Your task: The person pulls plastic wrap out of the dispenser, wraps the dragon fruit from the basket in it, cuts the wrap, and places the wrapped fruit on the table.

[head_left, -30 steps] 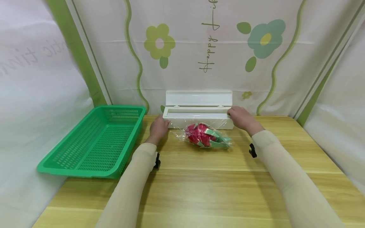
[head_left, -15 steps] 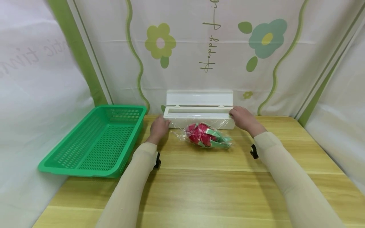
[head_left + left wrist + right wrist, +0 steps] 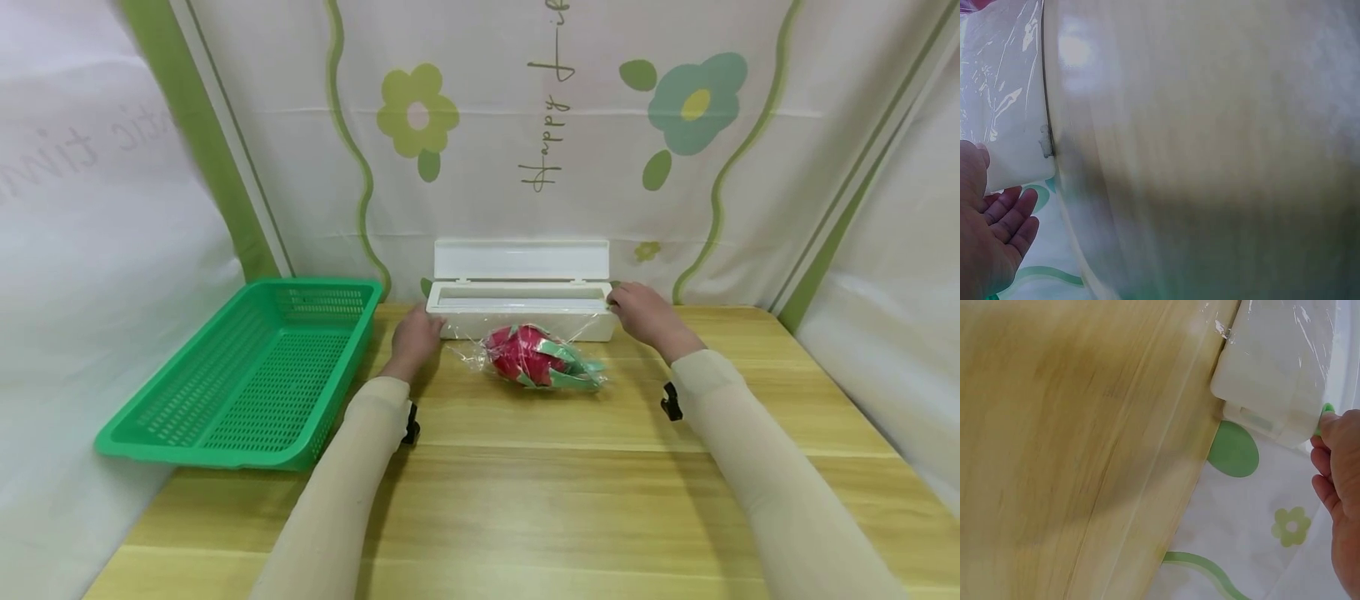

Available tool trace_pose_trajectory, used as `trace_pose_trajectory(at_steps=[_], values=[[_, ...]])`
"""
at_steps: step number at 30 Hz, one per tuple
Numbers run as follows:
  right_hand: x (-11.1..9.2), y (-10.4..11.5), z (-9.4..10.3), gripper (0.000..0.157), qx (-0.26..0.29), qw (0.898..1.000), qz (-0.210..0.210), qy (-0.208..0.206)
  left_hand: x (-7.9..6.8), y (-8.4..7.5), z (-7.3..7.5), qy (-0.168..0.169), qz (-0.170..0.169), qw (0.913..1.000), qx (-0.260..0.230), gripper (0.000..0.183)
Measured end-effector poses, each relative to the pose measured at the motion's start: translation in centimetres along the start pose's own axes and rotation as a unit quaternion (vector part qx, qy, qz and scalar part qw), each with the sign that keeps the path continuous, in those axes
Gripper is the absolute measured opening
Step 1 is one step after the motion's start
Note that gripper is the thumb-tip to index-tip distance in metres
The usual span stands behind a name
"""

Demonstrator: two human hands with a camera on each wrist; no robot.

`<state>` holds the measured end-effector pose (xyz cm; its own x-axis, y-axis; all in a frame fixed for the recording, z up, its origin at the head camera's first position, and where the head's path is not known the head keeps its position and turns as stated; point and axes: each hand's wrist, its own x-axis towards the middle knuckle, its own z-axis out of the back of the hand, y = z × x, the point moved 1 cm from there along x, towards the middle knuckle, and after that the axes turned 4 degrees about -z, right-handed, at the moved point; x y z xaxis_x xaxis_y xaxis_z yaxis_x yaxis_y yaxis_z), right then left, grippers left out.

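Note:
A white cling film dispenser (image 3: 459, 323) stands at the far edge of the table, its lid (image 3: 522, 259) raised. Clear cling film (image 3: 471, 358) runs down its front and around a pink dragon fruit (image 3: 525, 357) with green leaf tips, lying on the table before it. My left hand (image 3: 417, 337) grips the dispenser's left end, thumb on the front and fingers at the end face. At the opposite end, my right hand (image 3: 647, 317) pinches a small green slider cutter (image 3: 1327, 409) on the front top edge. Fingers partly hide that cutter.
A green perforated basket (image 3: 307, 425) stands on the left side of the wooden table (image 3: 555, 517). Close behind the dispenser hangs a printed cloth (image 3: 495, 183), with further cloth at both sides.
My right hand has slid a little to the right along the dispenser's front edge, reaching its right end. The left hand, dispenser and dragon fruit stay where they were.

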<state>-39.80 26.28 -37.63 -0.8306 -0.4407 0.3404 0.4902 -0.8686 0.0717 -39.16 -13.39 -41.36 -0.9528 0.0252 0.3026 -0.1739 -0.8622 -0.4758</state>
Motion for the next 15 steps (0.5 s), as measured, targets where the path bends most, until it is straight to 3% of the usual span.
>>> trace_pose_trajectory(at_steps=[15], values=[[-0.2,0.43,0.04,0.014,0.028,0.999,-0.027,-0.004,-0.06,0.06,0.36,0.011,0.002,0.9998,-0.016,0.037]])
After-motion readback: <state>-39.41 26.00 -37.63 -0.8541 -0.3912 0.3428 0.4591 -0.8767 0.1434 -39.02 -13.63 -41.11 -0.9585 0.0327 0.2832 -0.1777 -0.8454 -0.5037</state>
